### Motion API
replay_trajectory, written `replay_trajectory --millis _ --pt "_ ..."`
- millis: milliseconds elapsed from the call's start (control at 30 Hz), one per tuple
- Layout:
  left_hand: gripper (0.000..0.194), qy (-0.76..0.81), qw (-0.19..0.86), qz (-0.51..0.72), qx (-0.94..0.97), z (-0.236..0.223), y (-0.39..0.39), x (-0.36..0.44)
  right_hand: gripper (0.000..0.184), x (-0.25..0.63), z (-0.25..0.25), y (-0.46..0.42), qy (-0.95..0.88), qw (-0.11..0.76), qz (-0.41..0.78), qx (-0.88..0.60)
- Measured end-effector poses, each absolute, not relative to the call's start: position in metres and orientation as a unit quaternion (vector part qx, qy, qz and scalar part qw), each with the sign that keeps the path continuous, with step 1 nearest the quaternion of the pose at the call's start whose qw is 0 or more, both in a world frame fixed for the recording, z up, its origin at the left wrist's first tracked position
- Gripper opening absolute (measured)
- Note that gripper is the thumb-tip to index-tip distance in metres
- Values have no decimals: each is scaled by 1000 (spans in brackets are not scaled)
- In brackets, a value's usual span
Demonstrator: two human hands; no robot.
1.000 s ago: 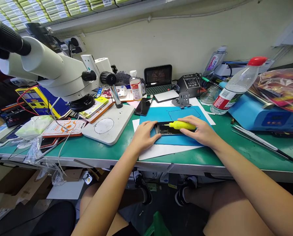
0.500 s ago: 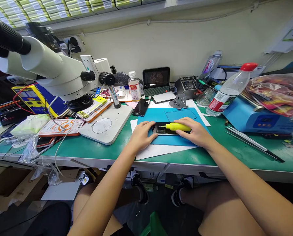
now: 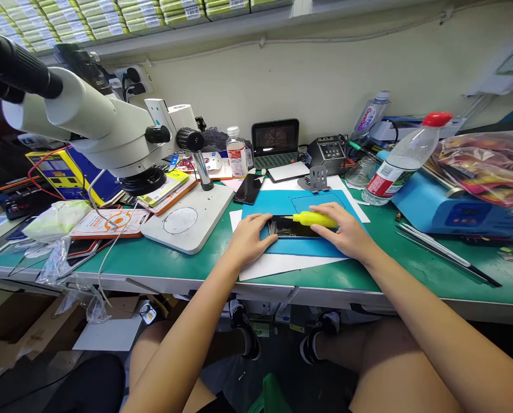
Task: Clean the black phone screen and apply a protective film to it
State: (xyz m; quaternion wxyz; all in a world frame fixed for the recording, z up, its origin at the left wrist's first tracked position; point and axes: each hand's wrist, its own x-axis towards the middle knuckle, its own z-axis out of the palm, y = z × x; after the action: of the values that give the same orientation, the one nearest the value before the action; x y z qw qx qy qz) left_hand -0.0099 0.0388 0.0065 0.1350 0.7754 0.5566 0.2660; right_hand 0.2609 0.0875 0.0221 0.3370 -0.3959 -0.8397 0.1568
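A dark phone lies flat on a blue mat. My left hand holds its left end, thumb on the near edge and fingers on the far edge. My right hand grips a yellow, rounded tube-like tool with a thin tip, held sideways over the phone. That tip points left, near the phone's far edge; whether it touches cannot be made out. My right hand covers the phone's right end.
Behind the mat lie another phone and a metal holder. A microscope stands over a pale base on the left. At right are a red-capped bottle, a blue device and tweezers.
The whole view has shifted slightly. Bright patches on the phone's left part have turned darker. Both hands keep their holds, with the yellow tool almost unmoved.
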Motion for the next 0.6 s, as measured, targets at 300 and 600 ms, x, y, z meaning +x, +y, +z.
replay_trajectory --millis 300,600 --pt "50 545 135 271 782 7 39 -10 31 261 24 89 -834 362 177 -377" --pt "51 545 131 270 783 8 38 -10 29 260 25 89 -839 347 184 -376"
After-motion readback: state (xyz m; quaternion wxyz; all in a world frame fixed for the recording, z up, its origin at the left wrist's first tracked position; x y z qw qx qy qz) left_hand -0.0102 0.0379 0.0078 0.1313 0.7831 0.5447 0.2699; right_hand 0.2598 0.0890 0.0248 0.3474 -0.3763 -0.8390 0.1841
